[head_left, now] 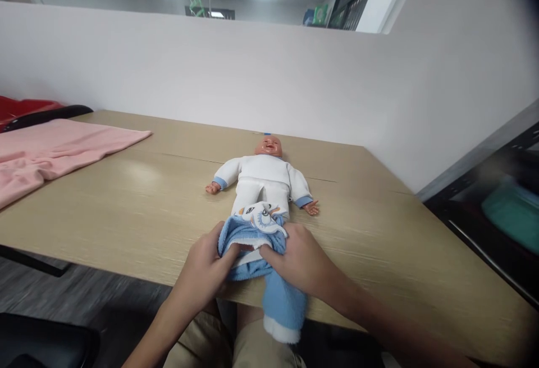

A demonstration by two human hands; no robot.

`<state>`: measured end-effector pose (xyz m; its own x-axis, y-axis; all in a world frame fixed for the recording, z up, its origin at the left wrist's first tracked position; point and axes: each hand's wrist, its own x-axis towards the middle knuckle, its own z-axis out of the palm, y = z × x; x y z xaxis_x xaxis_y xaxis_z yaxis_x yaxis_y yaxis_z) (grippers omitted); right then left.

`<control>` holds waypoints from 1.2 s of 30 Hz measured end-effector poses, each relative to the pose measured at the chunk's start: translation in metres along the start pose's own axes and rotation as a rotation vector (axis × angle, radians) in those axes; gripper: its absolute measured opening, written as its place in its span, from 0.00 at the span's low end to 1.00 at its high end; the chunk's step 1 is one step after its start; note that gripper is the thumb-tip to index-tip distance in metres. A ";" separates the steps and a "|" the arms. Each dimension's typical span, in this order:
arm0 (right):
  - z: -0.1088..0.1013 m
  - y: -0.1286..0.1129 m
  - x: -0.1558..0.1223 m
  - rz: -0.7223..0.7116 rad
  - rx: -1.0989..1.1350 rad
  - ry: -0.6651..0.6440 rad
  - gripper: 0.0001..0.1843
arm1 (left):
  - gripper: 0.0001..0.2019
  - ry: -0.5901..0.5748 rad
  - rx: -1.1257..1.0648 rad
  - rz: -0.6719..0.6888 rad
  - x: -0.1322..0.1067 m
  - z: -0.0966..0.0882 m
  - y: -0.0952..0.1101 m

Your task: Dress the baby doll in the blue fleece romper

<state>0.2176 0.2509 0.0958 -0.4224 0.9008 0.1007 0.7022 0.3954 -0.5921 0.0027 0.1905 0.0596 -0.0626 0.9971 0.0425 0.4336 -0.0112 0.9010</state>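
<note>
- Blue fleece garment (pixel 269 278) hangs nearest me over the table edge, one leg dangling toward my lap, its bunched waist at the doll's feet.
- Both of my hands pinch that waist: left hand (pixel 206 269) and right hand (pixel 301 261), fingers clamped on fleece, about equally near.
- Doll (pixel 263 180) in white lies face up just beyond my fingers, long axis running away from me, head farthest.
- Wooden table (pixel 126 199) carries a pink cloth (pixel 50 151) far left; a white partition (pixel 210 70) stands behind.
</note>
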 end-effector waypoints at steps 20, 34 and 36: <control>0.002 0.023 0.051 0.031 0.064 0.075 0.11 | 0.06 0.027 0.205 0.070 0.057 0.010 -0.014; 0.007 -0.008 0.020 -0.050 -0.254 -0.239 0.10 | 0.06 -0.224 0.648 -0.116 0.013 0.006 -0.025; 0.007 -0.008 0.020 -0.019 -0.269 -0.242 0.13 | 0.09 -0.169 0.568 -0.063 0.016 0.009 -0.026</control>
<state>0.1995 0.2649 0.0970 -0.5380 0.8368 -0.1018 0.8047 0.4739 -0.3575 -0.0020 0.2070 0.0327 0.0202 0.9932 -0.1148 0.8499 0.0434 0.5252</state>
